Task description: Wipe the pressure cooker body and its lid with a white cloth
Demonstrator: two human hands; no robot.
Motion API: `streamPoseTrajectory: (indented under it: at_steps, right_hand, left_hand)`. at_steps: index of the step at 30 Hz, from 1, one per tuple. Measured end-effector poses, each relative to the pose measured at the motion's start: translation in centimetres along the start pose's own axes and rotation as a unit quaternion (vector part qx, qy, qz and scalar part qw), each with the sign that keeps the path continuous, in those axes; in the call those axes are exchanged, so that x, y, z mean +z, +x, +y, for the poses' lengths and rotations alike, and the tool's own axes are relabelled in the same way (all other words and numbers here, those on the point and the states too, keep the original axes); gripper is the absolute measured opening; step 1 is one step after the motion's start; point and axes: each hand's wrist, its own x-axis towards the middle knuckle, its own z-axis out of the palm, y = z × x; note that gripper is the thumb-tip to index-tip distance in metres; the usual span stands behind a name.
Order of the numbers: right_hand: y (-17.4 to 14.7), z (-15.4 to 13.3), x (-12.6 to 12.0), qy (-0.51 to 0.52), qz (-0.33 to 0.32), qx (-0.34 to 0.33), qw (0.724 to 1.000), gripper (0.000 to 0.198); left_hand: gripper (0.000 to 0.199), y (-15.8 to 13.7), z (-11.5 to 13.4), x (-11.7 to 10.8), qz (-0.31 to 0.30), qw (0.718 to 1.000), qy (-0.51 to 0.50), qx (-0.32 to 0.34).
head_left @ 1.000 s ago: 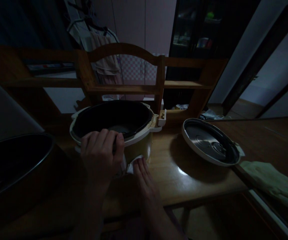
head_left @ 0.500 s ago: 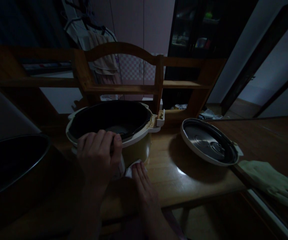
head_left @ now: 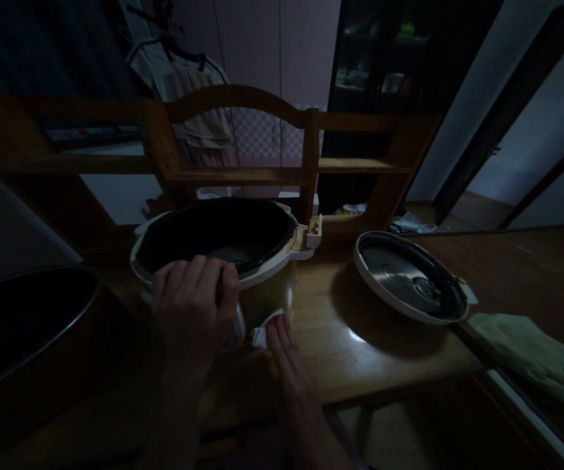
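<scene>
A rice cooker (head_left: 267,290) with a pale rim and a dark inside stands on the wooden table without its lid. My left hand (head_left: 194,294) is closed over its near rim, by the front handle; the fingertips are hidden. My right hand (head_left: 289,359) presses a small white cloth (head_left: 262,334) against the lower side of the cooker, close to the tabletop. Its fingers lie together over the cloth. To the right rests the round lid (head_left: 404,277), its metal inner side facing up.
A large dark pot (head_left: 32,320) stands at the left. Behind the cooker rises a wooden shelf frame (head_left: 237,173). A pale green cloth (head_left: 531,352) lies at the right, past the lid. The table's near edge runs below my hands.
My right hand has slid a little to the right along the base of the cooker with the white cloth. My left hand stays on the rim.
</scene>
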Motion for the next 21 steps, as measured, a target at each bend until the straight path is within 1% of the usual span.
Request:
streamPoseTrajectory:
  at_steps: [2, 5, 11, 17, 21]
  right_hand:
    - [0.8, -0.3, -0.4, -0.003, -0.004, -0.007, 1.000, 0.070]
    - [1.2, -0.3, -0.2, -0.011, -0.022, -0.006, 1.000, 0.068]
    - [-0.1, 0.1, 1.0, -0.043, -0.047, -0.002, 0.998, 0.066]
    - [-0.3, 0.1, 0.9, -0.042, -0.047, -0.007, 0.998, 0.069]
    - [-0.6, 0.2, 1.0, -0.038, -0.049, 0.001, 0.998, 0.072]
  left_hand:
    - [0.014, 0.0, 0.0, -0.1, -0.002, 1.000, -0.004, 0.000]
    - [0.015, 0.0, 0.0, -0.1, -0.003, 1.000, -0.005, -0.004]
    - [0.014, 0.0, 0.0, -0.1, -0.004, 1.000, 0.004, 0.003]
    - [0.015, 0.0, -0.1, 0.0, -0.001, 1.000, -0.001, -0.001]
    - [0.015, 0.0, 0.0, 0.1, -0.006, 1.000, 0.004, -0.001]
